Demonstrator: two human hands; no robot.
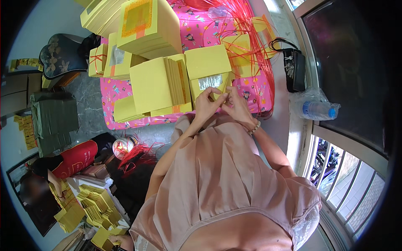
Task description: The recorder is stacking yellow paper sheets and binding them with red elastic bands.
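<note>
The left hand and right hand were curled, fingertips drawn together over the near part of the silver-patched yellow paper on the worktop; they covered its edge, so I could not tell whether either gripped it. Red strands partly hid yellow packets farther right. A far-left yellow stack was cut off.

We've got paper stacks on the table, ribbons at its right end, bag and bottle further right, chair off to our left.
</note>
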